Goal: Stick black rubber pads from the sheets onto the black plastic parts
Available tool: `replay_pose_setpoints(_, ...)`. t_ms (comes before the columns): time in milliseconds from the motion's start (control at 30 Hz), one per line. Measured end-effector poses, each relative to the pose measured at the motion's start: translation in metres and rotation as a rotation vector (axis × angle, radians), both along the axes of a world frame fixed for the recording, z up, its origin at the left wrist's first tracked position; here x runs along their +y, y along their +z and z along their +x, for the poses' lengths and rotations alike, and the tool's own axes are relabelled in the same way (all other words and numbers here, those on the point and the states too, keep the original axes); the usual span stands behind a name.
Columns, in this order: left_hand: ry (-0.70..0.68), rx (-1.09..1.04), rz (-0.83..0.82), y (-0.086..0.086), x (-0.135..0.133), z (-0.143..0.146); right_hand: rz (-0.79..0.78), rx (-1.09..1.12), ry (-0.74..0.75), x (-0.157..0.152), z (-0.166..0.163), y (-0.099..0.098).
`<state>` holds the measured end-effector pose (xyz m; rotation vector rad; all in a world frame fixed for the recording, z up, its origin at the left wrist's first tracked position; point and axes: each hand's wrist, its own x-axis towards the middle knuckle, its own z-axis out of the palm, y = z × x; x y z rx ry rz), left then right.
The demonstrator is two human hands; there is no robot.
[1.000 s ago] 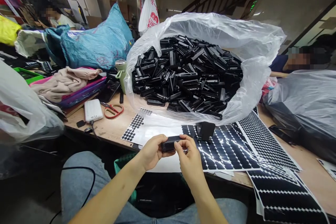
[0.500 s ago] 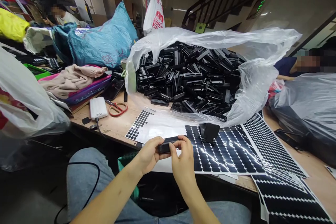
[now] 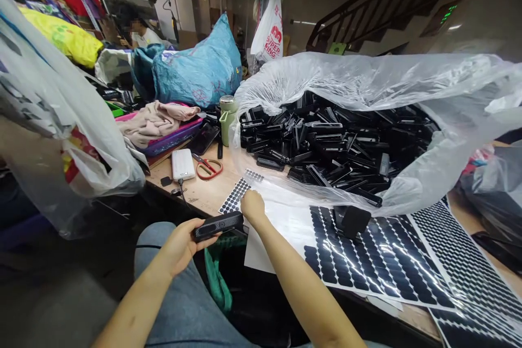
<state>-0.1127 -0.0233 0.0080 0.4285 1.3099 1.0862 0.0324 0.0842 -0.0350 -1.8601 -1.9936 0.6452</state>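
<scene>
Head-camera view down onto a cluttered wooden counter (image 3: pixel 196 190), which we describe from left to right.

At the far left hung a crumpled clear plastic bag (image 3: pixel 61 119). Behind it, farther back, sat a blue sack (image 3: pixel 199 73) and a beige cloth (image 3: pixel 157 119) on a pink tray. Near the counter's front edge lay a white power bank (image 3: pixel 182 165) and, just beside it, red-handled scissors (image 3: pixel 209 167). A green flask (image 3: pixel 227 119) stood behind them.

Low in the frame, our left hand (image 3: pixel 181 239) was closed around one end of a long black plastic part (image 3: pixel 218 224). It held the part level over our lap, just off the counter's edge.

Our right hand (image 3: pixel 253 206) rested knuckles-up on a sticker sheet (image 3: pixel 277 217), beside the small patch of black dots (image 3: pixel 236 198) left at its corner. The fingers were curled under, so we could not tell whether they pinched a dot or held nothing.

Most of that sheet was bare white backing, so we judged it nearly used up.

To the right, a small black block (image 3: pixel 351 221) sat on a full sheet of dots (image 3: pixel 367 261), and more full sheets overlapped beyond it.

Behind them a large clear bag (image 3: pixel 367 81) lay open, heaped with black parts (image 3: pixel 338 147) like the one in our hand. Judging by the heaped bag and the full sheets, we took most of the work to be left.
</scene>
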Motion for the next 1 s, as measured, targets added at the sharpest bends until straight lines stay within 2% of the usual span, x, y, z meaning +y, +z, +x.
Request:
replay_pose_setpoints(200,0.02,-0.018,-0.017,0.0,0.005,-0.002,0.014,0.023,-0.059,0.0,-0.001,-0.002)
replay_pose_setpoints(333,0.032,-0.054,-0.027,0.002,0.003,-0.005,0.021,0.129,-0.032,-0.008,0.006,0.014)
replay_pose_setpoints(500,0.025,-0.113,-0.022,0.004,0.003,-0.001,0.076,0.403,0.076,-0.061,0.018,0.045)
replay_pose_setpoints(600,0.007,-0.136,-0.004,0.006,0.003,0.008,0.11,0.583,0.099,-0.09,0.02,0.053)
replay_pose_setpoints(767,-0.024,-0.157,0.015,0.009,-0.001,0.025,0.117,0.619,0.007,-0.099,0.023,0.049)
replay_pose_setpoints(1000,-0.038,-0.14,0.036,0.01,-0.004,0.036,0.141,0.583,-0.016,-0.107,0.029,0.043)
